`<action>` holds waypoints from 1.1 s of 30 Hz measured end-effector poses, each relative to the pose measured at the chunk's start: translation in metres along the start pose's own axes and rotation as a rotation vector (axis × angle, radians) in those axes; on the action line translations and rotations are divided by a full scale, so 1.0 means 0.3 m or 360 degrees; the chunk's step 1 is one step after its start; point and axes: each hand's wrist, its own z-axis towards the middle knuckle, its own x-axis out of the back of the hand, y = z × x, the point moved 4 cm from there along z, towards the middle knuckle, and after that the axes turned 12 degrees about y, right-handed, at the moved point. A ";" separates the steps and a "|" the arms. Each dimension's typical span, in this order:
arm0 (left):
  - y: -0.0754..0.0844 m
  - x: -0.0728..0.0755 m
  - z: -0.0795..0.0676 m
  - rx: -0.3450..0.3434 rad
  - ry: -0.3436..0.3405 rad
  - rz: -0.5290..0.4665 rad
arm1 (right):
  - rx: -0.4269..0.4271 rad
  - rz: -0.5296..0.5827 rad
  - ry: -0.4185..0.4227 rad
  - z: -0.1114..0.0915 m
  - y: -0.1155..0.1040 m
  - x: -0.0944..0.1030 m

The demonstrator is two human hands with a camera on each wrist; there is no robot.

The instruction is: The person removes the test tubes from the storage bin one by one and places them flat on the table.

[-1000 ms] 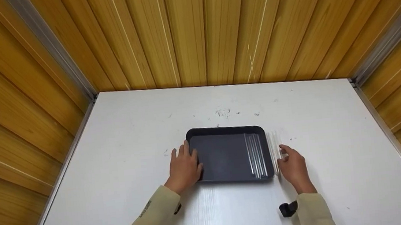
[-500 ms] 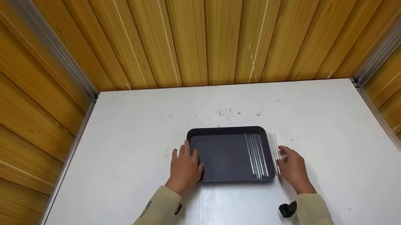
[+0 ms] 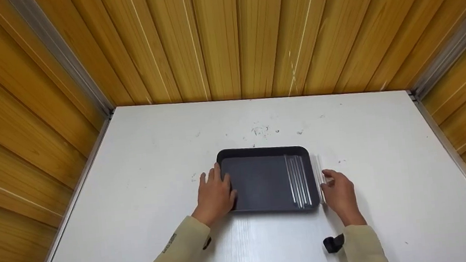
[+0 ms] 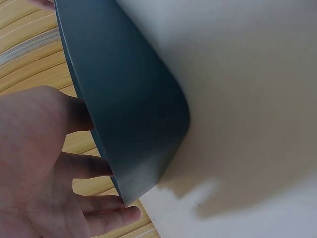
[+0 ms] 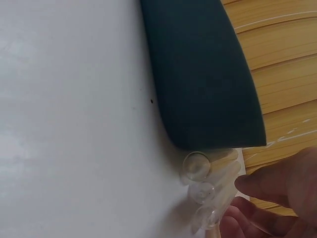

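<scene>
A dark grey rectangular tray (image 3: 259, 184) lies on the white table. Several clear tubes (image 3: 299, 182) lie side by side along its right inner wall. My left hand (image 3: 213, 196) rests on the tray's left rim with fingers spread; in the left wrist view, the thumb reaches over the rim. Outside the right wall, more clear tubes (image 5: 197, 167) lie in a row close against the tray, showing rounded ends. My right hand (image 3: 339, 191) is at their outer side, its bent thumb (image 5: 265, 183) and fingers touching the outermost tube in a loose pinch.
The white tabletop (image 3: 166, 146) has dark scuff marks (image 3: 260, 130) behind the tray. Yellow wood-look panels (image 3: 216, 42) wall it in at the back and both sides, with metal posts in the corners. A black device (image 3: 333, 244) sits at my right wrist.
The tubes outside the tray have drawn closer together against its right wall, and my right hand has shifted slightly left with them. My left hand stays on the rim.
</scene>
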 end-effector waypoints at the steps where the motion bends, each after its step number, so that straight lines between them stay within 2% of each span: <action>1: 0.000 -0.001 0.000 0.0001 -0.0010 -0.0001 | 0.0003 0.0004 0.0001 0.000 -0.003 0.002; 6: -0.001 -0.004 -0.001 0.0009 -0.0027 -0.0021 | 0.0022 0.0005 0.0011 -0.004 -0.022 0.014; 10: 0.000 0.001 -0.003 0.0006 0.0004 -0.0025 | 0.0071 -0.0003 0.0040 -0.007 -0.039 0.020; 17: 0.004 0.007 -0.001 -0.0043 0.0047 0.0096 | 0.0120 0.0013 0.0102 -0.005 -0.068 0.025; 33: 0.004 0.007 0.002 -0.0024 0.0062 0.0065 | 0.0184 0.0101 0.0089 -0.021 -0.146 0.029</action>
